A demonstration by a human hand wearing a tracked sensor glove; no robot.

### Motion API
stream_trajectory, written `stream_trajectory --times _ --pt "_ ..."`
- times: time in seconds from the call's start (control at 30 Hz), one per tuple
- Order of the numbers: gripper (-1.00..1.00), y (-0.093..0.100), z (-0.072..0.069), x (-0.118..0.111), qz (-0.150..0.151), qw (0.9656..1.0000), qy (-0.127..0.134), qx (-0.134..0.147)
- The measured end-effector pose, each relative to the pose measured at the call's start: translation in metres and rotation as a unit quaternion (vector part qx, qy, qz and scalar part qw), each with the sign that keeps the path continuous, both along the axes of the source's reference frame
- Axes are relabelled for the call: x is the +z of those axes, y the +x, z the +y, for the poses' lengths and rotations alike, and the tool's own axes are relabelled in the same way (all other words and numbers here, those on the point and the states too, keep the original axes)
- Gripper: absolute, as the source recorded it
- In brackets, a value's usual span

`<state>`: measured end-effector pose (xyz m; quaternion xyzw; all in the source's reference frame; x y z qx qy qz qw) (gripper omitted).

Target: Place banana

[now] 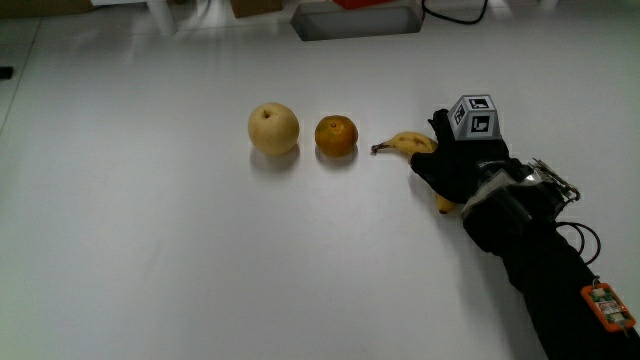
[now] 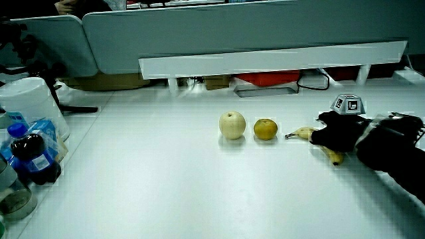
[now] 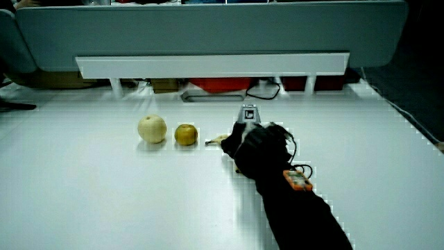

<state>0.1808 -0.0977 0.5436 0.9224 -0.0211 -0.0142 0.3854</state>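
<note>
A yellow banana [image 1: 408, 142] lies on the white table [image 1: 150, 250], its stem pointing at an orange [image 1: 336, 136]. A pale round apple [image 1: 273, 128] sits beside the orange, so the three fruits form a row. The gloved hand [image 1: 450, 168] rests over the banana's middle with its fingers curled around it, hiding most of the fruit. Only the stem end and a yellow tip near the wrist show. In both side views the banana [image 2: 303, 133] [image 3: 214, 141] pokes out from under the hand [image 2: 337, 136] [image 3: 251, 144], next to the orange [image 2: 265, 129] [image 3: 184, 134].
A grey tray [image 1: 355, 18] and a black cable [image 1: 460, 14] lie farther from the person than the fruit, under the low partition [image 2: 265, 60]. A blue-capped bottle [image 2: 28, 158] and a white container [image 2: 30, 99] stand at the table's edge.
</note>
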Motion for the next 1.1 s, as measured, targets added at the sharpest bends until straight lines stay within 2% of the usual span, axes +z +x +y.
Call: stream_trajectory --times 0.03,0.07,0.1,0.23,0.27,0.3,0.37,0.4,0.47,0.53,0.7,0.73,0.77,0.8,0.97,1.0,1.07,1.1 --pt "-1.00 0.002 0.000 -0.002 0.002 0.9999 0.011 0.001" --pt "-1.00 0.005 0.000 0.000 0.008 0.9999 0.008 0.003" --pt "-1.00 0.006 0.000 -0.004 -0.006 0.9999 0.012 -0.001" --pt "-1.00 0.015 0.001 -0.014 -0.012 0.9998 0.012 -0.003" --pt "-1.00 0.018 0.002 -0.015 -0.023 0.9996 0.015 -0.005" --pt "-1.00 0.023 0.003 -0.014 -0.017 0.9998 0.010 -0.006" --pt "-1.00 0.030 0.007 -0.019 -0.006 0.9996 0.022 -0.018" --pt "-1.00 0.033 0.010 -0.022 -0.020 0.9994 0.015 -0.025" --pt "-1.00 0.039 0.017 -0.032 -0.023 0.9981 0.050 -0.027" --pt "-1.00 0.046 0.023 -0.041 -0.049 0.9966 0.056 -0.037" --pt "-1.00 0.062 0.038 -0.057 -0.059 0.9937 0.078 -0.055" --pt "-1.00 0.057 0.042 -0.074 -0.087 0.9928 0.061 -0.055" --pt "-1.00 0.071 0.046 -0.052 -0.067 0.9927 0.063 -0.078" --pt "-1.00 0.060 0.050 -0.081 -0.091 0.9912 0.074 -0.061" --pt "-1.00 0.076 0.072 -0.083 -0.051 0.9864 0.129 -0.088" --pt "-1.00 0.074 0.075 -0.090 -0.072 0.9863 0.116 -0.092" --pt "-1.00 0.080 0.080 -0.089 -0.066 0.9861 0.121 -0.092" --pt "-1.00 0.078 0.083 -0.094 -0.059 0.9842 0.130 -0.104"
